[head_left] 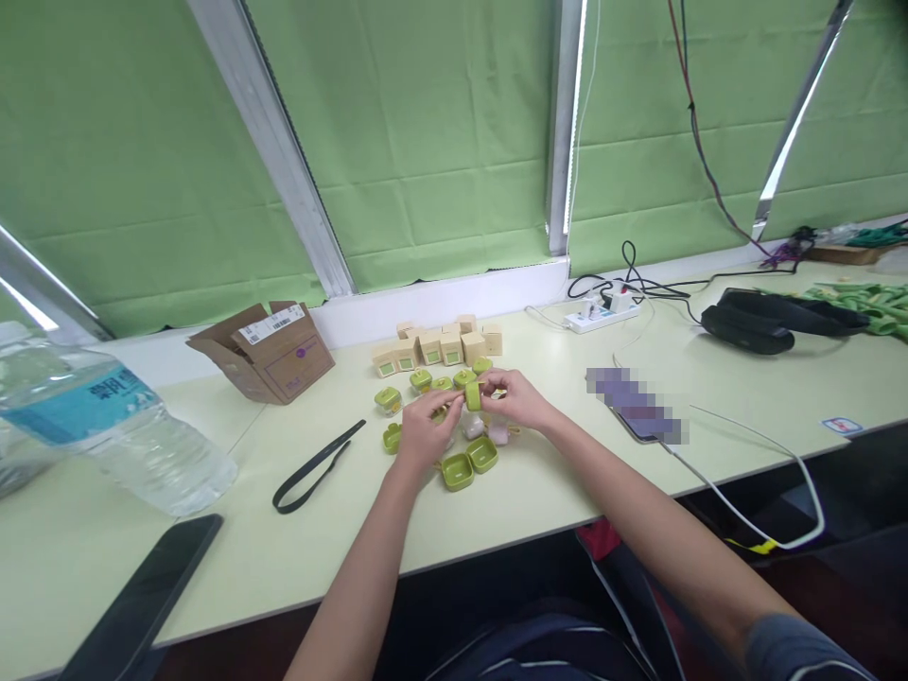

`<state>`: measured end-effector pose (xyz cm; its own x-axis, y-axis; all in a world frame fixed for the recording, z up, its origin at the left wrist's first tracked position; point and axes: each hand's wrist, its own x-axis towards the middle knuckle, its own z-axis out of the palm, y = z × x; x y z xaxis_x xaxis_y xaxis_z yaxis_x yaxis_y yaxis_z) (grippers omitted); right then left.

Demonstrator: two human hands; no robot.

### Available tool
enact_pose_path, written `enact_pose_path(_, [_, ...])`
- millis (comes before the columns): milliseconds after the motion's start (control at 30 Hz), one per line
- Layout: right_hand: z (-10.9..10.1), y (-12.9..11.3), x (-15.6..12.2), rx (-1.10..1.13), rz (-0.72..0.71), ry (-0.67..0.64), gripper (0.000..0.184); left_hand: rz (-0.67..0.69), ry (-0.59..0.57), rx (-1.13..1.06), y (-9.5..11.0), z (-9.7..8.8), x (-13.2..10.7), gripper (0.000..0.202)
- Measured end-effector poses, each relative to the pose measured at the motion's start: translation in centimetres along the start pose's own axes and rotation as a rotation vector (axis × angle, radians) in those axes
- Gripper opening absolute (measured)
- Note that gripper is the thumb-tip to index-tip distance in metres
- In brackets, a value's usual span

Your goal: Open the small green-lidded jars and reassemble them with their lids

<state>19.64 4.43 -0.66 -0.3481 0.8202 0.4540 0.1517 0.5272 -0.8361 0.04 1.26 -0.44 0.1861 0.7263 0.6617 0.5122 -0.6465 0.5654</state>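
Over the middle of the table, my right hand (520,398) pinches a small green square lid (473,396) tilted on its side. The fingers of my left hand (427,427) are closed at the lid's left edge, by a thin tan piece too small to make out. Small clear jars with green lids (389,401) stand around and behind my hands. Two empty green square lids (458,471) lie hollow side up in front. Under my hands sit small whitish and pale pink pieces (498,431), partly covered. Another green piece (392,437) lies beside my left hand.
Several small cream boxes (452,348) with green windows stand behind the jars. To the left are an open cardboard box (273,355), a black strap (312,473), a large water bottle (134,426) and a phone (146,591). A power strip (602,312), cables and another phone (631,402) are right.
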Motion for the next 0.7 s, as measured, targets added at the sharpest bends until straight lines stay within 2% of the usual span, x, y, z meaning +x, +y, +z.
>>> enact_pose_path(100, [-0.11, -0.10, -0.09, 0.024, -0.023, -0.009, 0.011, -0.171, -0.093, -0.129, 0.46, 0.02, 0.09, 0.039])
enact_pose_path(200, [-0.11, -0.05, -0.17, 0.007, -0.044, -0.029, 0.009, -0.238, -0.200, -0.210, 0.68, 0.21, 0.12, 0.054])
enact_pose_path(467, [0.06, -0.45, -0.32, 0.031, -0.043, -0.018, 0.007, -0.188, -0.240, -0.298, 0.86, 0.13, 0.15, 0.049])
enact_pose_path(700, [-0.13, -0.76, -0.30, 0.014, -0.040, -0.013, 0.007, -0.189, -0.210, -0.336, 1.14, 0.00, 0.18, 0.037])
